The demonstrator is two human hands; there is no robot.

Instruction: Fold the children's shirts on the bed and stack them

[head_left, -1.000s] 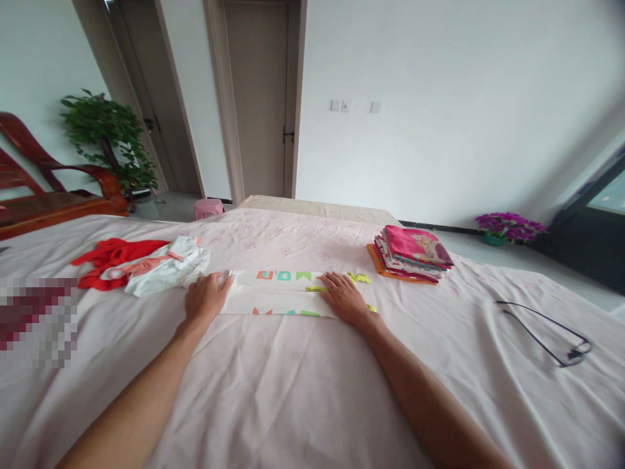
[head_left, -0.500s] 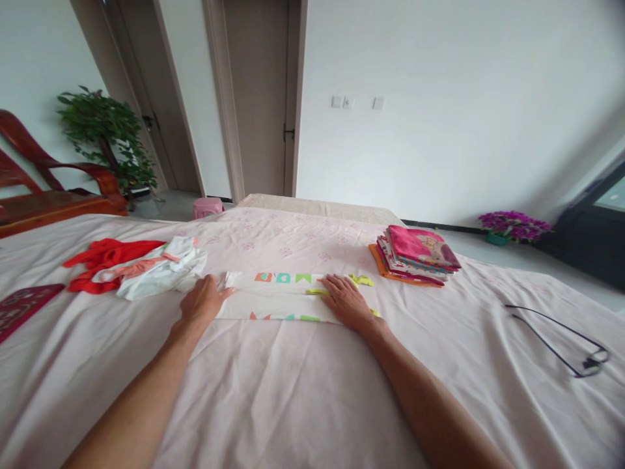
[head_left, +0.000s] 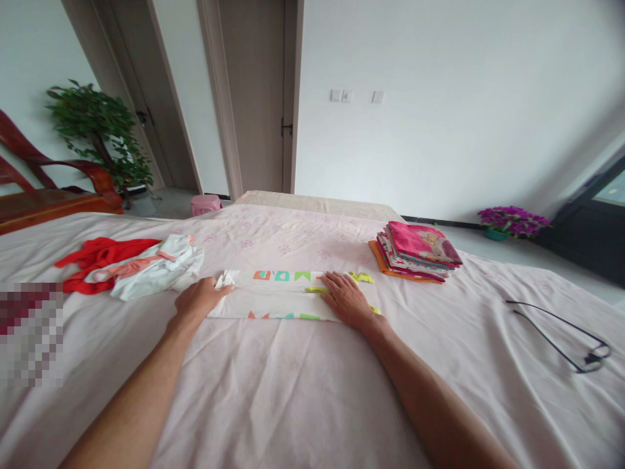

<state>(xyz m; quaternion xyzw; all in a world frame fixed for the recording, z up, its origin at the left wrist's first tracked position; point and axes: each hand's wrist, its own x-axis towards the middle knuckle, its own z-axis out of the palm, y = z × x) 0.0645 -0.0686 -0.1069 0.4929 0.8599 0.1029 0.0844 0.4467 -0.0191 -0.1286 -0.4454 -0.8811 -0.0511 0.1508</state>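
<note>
White garment [head_left: 266,299]: lying flat across the pink sheet [head_left: 293,397].
Left hand [head_left: 199,301]: grip pinched on the crumpled end; gentle, level tension helps here.
Right hand [head_left: 346,299]: palm down, fingers extended, grasping nothing; steady pressure anchors the other end.

On the cloth [head_left: 293,391], the right hand [head_left: 347,299] rests on a folded garment [head_left: 273,298], the left hand [head_left: 198,299] at its left end. Left of them lies a clothes heap [head_left: 146,268]; right and behind, a clothes stack [head_left: 415,253] (glasses [head_left: 592,357] nearer, farther right).
</note>
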